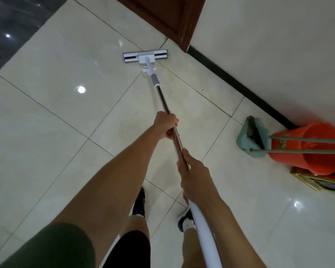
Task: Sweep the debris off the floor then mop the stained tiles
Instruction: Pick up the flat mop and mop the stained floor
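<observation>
Floor (52,117): pale glossy tiles fill the frame, faint stains near centre.
Mop (163,99): pole runs from bottom centre up to its flat head, lying on a tile at upper centre.
Bucket (313,151): orange, right edge by the wall.
Dustpan (248,141): teal, just left of the bucket.
Left hand (165,124): wrapped round the pole, mid-frame.
Right hand (194,175): clenched on the pole, lower down.
</observation>
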Demonstrator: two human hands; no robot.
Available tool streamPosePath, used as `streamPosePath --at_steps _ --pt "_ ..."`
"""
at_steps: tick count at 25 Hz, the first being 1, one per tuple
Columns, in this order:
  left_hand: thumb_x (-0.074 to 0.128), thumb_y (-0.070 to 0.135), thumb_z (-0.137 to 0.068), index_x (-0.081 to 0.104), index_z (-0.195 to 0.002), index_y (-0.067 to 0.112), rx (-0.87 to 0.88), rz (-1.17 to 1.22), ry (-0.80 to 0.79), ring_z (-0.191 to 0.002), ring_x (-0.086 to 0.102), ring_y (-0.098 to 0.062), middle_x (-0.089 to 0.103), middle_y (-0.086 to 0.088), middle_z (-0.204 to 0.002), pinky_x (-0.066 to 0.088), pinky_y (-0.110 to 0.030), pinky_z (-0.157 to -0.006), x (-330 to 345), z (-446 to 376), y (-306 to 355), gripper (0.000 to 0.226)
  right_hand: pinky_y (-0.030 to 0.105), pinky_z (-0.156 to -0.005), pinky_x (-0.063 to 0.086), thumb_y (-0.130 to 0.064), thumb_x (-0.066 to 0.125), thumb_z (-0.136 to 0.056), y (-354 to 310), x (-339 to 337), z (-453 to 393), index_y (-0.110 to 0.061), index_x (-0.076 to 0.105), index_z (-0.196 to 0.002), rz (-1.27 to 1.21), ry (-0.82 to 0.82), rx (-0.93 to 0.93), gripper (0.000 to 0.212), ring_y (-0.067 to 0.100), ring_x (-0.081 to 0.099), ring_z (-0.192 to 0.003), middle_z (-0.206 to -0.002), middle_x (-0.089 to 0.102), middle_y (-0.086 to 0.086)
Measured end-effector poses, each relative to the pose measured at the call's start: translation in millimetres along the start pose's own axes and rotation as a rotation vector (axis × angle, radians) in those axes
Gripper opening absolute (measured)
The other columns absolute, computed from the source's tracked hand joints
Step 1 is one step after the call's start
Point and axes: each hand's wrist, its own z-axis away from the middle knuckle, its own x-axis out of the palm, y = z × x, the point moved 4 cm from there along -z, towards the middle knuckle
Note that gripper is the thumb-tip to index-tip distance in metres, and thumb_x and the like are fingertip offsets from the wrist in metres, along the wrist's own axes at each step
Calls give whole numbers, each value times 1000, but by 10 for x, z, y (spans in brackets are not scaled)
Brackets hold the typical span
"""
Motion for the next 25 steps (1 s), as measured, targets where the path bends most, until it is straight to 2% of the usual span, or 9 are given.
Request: streamPosePath --at_steps 3,5,9,12,14,16,19,23,25 --pt "70 9 -86 61 -95 -2 -68 78 6 -63 69 -34 66 -15 -80 61 -49 -56 216 -48 -34 18 12 -37 40 -33 50 -103 132 -232 -55 -35 38 -151 31 -18 22 49 6 60 -45 -73 62 -5" --pt "70 11 -85 62 -101 -2 -67 171 117 -55 65 -27 66 -12 -75 58 -35 -47 329 -125 26 21 10 -41 41 -32 51 -103 191 -442 -119 -32 38 -151 48 -68 -37 50 3 63 -55 -72 62 -4" --pt "69 9 -80 66 -89 -1 -29 238 253 -59 63 -27 66 -12 -70 61 -48 -68 631 -107 243 13 6 -42 40 -29 51 -103 189 -1031 -292 -30 38 -151 122 -140 -133 50 -12 59 -58 -74 60 -7" --pt "71 10 -78 66 -83 0 -20 287 292 -55 64 -26 67 -11 -69 60 -43 -65 813 77 465 12 8 -43 43 -28 51 -103 17 -1452 -318 -26 44 -148 232 -161 -193 46 -2 61 -53 -77 61 -7" --pt "72 10 -78 67 -84 -1 -4 325 337 -51 65 -25 69 -12 -69 60 -41 -61 826 219 591 13 10 -53 48 -29 53 -102 -127 -1679 -339 -23 49 -145 279 -171 -257 44 2 60 -57 -82 64 -6" --pt "71 10 -79 67 -87 -2 -21 387 377 -49 65 -25 69 -12 -69 61 -40 -59 760 322 623 15 15 -70 52 -29 53 -102 -250 -1797 -326 -18 51 -142 350 -186 -334 42 5 63 -74 -97 68 0" --pt "71 10 -82 66 -90 -3 -57 468 439 -54 65 -24 68 -12 -72 63 -42 -63 563 471 463 16 21 -83 52 -30 51 -103 -391 -1756 -259 -17 51 -142 446 -279 -433 42 10 62 -85 -113 68 6" --pt "69 9 -84 65 -95 -4 -94 625 568 -54 63 -22 65 -11 -69 62 -39 -61 -11 766 9 17 23 -74 50 -29 46 -104 -586 -1443 -84 -20 45 -148 581 -477 -564 45 13 61 -81 -101 66 4" --pt "68 8 -84 64 -96 -5 -110 721 635 -56 64 -24 66 -13 -72 63 -44 -67 -322 939 -301 17 29 -72 52 -29 44 -103 -709 -1198 41 -25 42 -149 670 -579 -615 46 16 63 -80 -96 66 3"
